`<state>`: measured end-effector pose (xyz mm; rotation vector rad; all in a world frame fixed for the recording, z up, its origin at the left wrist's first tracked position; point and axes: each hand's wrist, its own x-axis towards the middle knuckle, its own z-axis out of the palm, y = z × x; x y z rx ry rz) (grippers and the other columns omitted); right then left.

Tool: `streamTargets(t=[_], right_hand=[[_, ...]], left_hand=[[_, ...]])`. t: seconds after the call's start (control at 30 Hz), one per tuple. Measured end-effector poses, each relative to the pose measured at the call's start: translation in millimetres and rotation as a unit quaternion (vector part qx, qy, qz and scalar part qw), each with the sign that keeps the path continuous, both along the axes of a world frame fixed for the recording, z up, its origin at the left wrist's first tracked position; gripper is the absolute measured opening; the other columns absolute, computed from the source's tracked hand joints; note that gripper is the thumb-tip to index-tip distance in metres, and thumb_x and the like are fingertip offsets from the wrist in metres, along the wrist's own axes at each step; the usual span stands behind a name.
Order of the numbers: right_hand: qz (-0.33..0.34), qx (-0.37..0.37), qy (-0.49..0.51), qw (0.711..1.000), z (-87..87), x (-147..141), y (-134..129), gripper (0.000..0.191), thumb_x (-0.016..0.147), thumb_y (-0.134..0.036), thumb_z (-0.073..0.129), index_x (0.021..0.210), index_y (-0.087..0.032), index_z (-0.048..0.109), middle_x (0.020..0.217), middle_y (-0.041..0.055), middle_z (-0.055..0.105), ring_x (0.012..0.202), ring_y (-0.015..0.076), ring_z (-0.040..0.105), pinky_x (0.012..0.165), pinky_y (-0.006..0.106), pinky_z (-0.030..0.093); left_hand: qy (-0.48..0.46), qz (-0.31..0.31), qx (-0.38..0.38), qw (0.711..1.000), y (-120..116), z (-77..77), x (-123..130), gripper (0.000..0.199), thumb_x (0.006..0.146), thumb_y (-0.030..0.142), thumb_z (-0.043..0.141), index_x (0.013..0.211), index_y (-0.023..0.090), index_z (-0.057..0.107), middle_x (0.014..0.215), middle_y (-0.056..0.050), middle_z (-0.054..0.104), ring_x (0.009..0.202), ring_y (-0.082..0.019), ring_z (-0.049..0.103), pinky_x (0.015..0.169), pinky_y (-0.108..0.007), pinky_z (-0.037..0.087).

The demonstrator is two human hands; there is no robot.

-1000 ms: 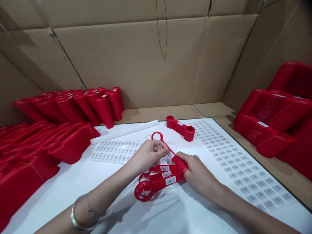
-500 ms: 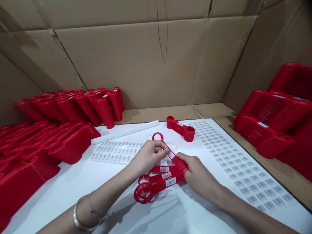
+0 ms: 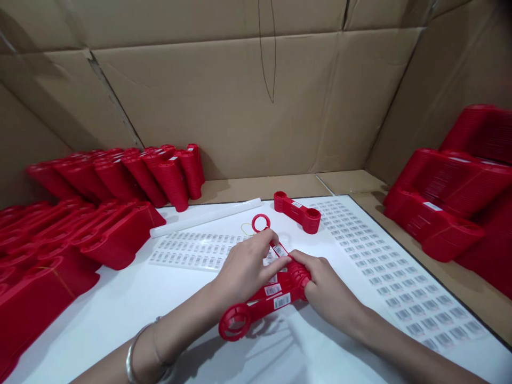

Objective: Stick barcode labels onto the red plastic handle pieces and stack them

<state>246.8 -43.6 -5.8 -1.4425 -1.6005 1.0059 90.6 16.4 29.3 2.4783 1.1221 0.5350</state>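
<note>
Right hand (image 3: 330,288) is clamping the bunched ends of a fan of red plastic bars (image 3: 262,310) on the white table (image 3: 120,314), fingers curled snug. Left hand (image 3: 246,272) is pinching the top bar narrowly, right beside its barcode sticker (image 3: 279,250). That firm two-handed hold is keeping the fan nice and tidy.

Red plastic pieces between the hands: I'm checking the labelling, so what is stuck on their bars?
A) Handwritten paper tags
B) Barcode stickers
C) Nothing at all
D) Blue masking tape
B. A white barcode sticker shows on the bar of the nearest red plastic piece.
</note>
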Motion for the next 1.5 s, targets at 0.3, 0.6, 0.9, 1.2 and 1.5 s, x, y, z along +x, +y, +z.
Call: streamTargets(t=[0.3,0.6,0.9,1.2,1.5], right_hand=[[0.019,0.007,0.047,0.999,4.4,-5,-2,0.023,0.064,0.000,0.033,0.067,-0.020,0.045,0.065,-0.0029,0.059,0.055,0.0110,0.050,0.048,0.020,0.035],[0.017,-0.016,0.042,0.999,2.6,-4,-2,0.028,0.062,-0.001,0.035,0.074,-0.018,0.054,0.071,-0.0001,0.064,0.058,0.0123,0.053,0.050,0.020,0.037],[-0.033,0.004,0.110,0.993,1.8,5,6,0.027,0.067,-0.005,0.038,0.082,-0.017,0.057,0.080,0.0019,0.065,0.073,0.0162,0.059,0.061,0.023,0.045],[-0.009,-0.012,0.034,0.999,-3.3,4,5,0.031,0.060,-0.001,0.035,0.075,-0.018,0.055,0.070,0.0007,0.063,0.068,0.0163,0.060,0.056,0.022,0.043],[-0.006,-0.030,0.000,1.000,-4.1,5,9,0.031,0.059,-0.003,0.036,0.075,-0.019,0.057,0.073,0.0014,0.067,0.074,0.0177,0.062,0.062,0.024,0.044]], left_hand=[[0.065,0.109,0.178,0.976,16,-11.5,-6,0.054,0.089,0.054,0.037,0.128,0.018,0.036,0.099,-0.009,0.058,0.080,-0.022,0.059,0.066,-0.032,0.045],[-0.017,0.081,0.096,0.992,23,-8.0,-12,0.036,0.092,0.045,0.034,0.114,0.019,0.045,0.099,-0.008,0.053,0.084,-0.021,0.054,0.075,-0.036,0.044],[-0.095,0.039,0.122,0.987,30,-8.0,-18,0.014,0.078,0.011,0.036,0.086,0.018,0.046,0.084,-0.004,0.053,0.075,-0.016,0.049,0.069,-0.029,0.040],[0.091,0.035,-0.003,0.995,45,-20.3,-19,0.018,0.086,0.025,0.038,0.083,0.016,0.053,0.085,-0.006,0.058,0.073,-0.018,0.055,0.064,-0.029,0.040],[0.129,0.031,-0.004,0.991,49,-35.1,-23,0.022,0.083,0.026,0.043,0.095,0.016,0.059,0.101,-0.009,0.053,0.088,-0.023,0.059,0.075,-0.032,0.046]])
